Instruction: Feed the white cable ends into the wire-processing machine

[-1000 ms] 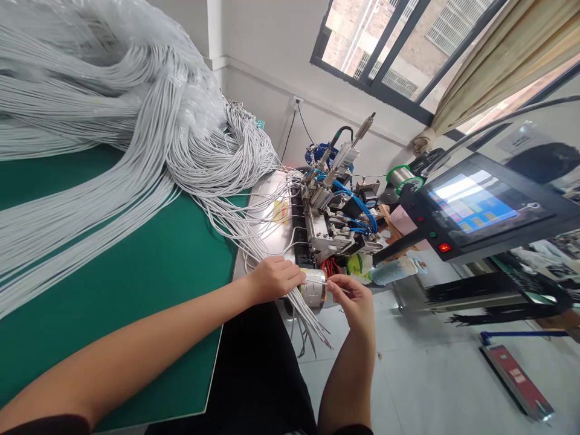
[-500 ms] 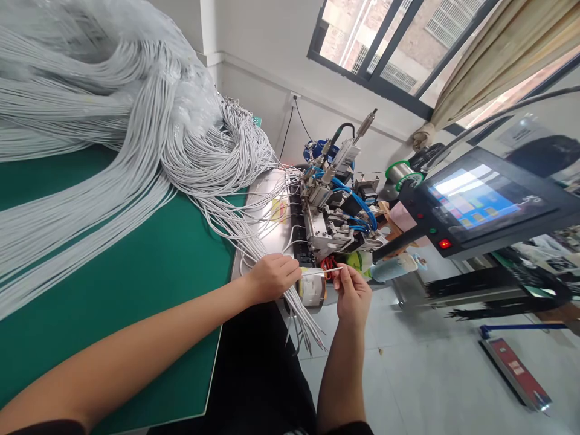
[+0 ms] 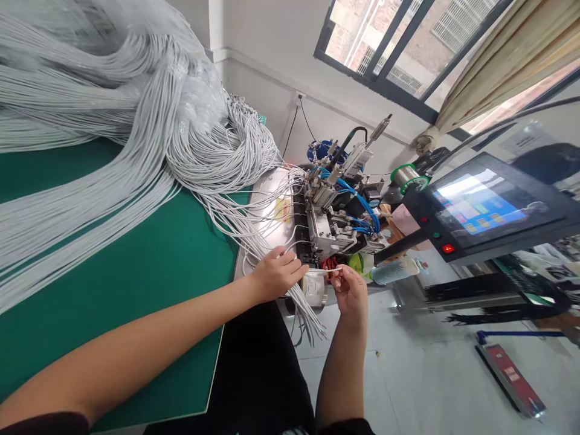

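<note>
One white cable (image 3: 322,270) runs between my two hands, just in front of the machine. My left hand (image 3: 277,275) is closed on it over the near edge of the metal plate. At the cable's right end, the fingers of my right hand (image 3: 351,289) pinch its tip. Below my left hand hangs a bunch of white cables (image 3: 307,314), their ends fanned out. The soldering-type machine (image 3: 333,208), with blue air tubes and metal slides, stands right behind, and several cables lie in its dark rail (image 3: 301,211).
A large heap of white cables (image 3: 149,121) covers the back of the green table (image 3: 149,302). To the right are a touch screen (image 3: 483,199) on an arm, a wire spool (image 3: 405,176) and a clear bottle (image 3: 395,270). A white roll (image 3: 313,289) sits beneath my hands.
My left hand has shifted slightly right along the cable, and the right hand's fingers have changed position at its tip. The camera view has tilted a little.
</note>
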Action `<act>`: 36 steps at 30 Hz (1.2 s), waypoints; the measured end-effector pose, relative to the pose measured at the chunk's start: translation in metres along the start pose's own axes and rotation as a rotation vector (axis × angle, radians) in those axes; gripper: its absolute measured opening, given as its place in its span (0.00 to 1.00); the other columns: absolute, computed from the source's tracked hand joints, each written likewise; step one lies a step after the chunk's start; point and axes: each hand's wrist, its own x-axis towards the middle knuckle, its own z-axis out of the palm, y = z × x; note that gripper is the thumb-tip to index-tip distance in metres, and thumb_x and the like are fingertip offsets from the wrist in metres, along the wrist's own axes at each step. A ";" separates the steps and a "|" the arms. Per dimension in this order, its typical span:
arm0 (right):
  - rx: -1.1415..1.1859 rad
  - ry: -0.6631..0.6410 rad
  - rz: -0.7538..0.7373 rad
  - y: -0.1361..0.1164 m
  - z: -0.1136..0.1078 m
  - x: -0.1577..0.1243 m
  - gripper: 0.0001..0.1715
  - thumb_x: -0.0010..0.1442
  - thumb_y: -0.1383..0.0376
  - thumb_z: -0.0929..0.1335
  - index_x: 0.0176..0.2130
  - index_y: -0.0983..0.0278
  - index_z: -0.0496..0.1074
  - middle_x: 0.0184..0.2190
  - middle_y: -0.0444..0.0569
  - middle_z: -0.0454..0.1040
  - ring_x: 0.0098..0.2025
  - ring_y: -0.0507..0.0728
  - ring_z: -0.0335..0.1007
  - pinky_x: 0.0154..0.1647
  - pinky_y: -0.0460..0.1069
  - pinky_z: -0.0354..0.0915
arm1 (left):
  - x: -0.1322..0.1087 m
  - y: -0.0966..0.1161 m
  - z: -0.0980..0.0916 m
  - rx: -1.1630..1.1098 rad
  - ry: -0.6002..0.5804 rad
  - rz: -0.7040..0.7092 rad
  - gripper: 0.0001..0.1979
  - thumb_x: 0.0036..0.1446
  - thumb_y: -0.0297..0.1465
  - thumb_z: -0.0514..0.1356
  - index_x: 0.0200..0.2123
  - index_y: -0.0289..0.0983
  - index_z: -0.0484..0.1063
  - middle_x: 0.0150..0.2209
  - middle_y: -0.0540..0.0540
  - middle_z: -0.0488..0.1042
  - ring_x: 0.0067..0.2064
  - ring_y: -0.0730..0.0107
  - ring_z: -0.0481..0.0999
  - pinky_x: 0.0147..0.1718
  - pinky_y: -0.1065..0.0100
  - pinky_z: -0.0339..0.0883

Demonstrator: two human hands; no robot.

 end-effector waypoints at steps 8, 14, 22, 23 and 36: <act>-0.299 -0.064 0.009 0.005 -0.005 0.016 0.15 0.50 0.57 0.73 0.34 0.65 0.75 0.26 0.48 0.75 0.24 0.52 0.66 0.24 0.46 0.61 | -0.001 0.004 -0.002 0.086 0.051 -0.106 0.14 0.61 0.24 0.50 0.45 0.37 0.72 0.30 0.48 0.73 0.38 0.67 0.68 0.46 0.57 0.51; -0.657 -0.042 -0.117 0.014 0.003 0.025 0.18 0.53 0.53 0.70 0.32 0.66 0.74 0.26 0.48 0.74 0.26 0.54 0.65 0.25 0.46 0.59 | -0.001 0.004 0.002 0.105 0.044 -0.149 0.12 0.58 0.24 0.51 0.40 0.34 0.73 0.30 0.46 0.71 0.37 0.66 0.67 0.46 0.57 0.51; -0.582 -0.185 -0.130 0.019 0.008 0.040 0.15 0.55 0.58 0.68 0.23 0.64 0.65 0.20 0.40 0.62 0.24 0.51 0.55 0.27 0.45 0.53 | 0.000 0.006 0.005 0.132 -0.005 -0.198 0.11 0.57 0.23 0.52 0.37 0.34 0.73 0.31 0.45 0.71 0.38 0.64 0.66 0.47 0.57 0.50; -0.542 -0.196 -0.097 0.019 0.008 0.041 0.15 0.54 0.58 0.68 0.22 0.63 0.64 0.19 0.40 0.60 0.24 0.50 0.54 0.26 0.45 0.52 | 0.000 0.006 0.005 0.135 -0.016 -0.206 0.11 0.56 0.23 0.52 0.36 0.34 0.73 0.31 0.45 0.71 0.38 0.64 0.66 0.47 0.57 0.50; -0.274 -0.063 0.109 0.041 0.009 0.037 0.18 0.46 0.53 0.70 0.23 0.62 0.63 0.17 0.38 0.57 0.20 0.49 0.50 0.21 0.45 0.49 | 0.000 0.006 0.006 0.142 -0.042 -0.212 0.09 0.54 0.21 0.52 0.32 0.34 0.72 0.28 0.47 0.69 0.36 0.63 0.66 0.46 0.57 0.50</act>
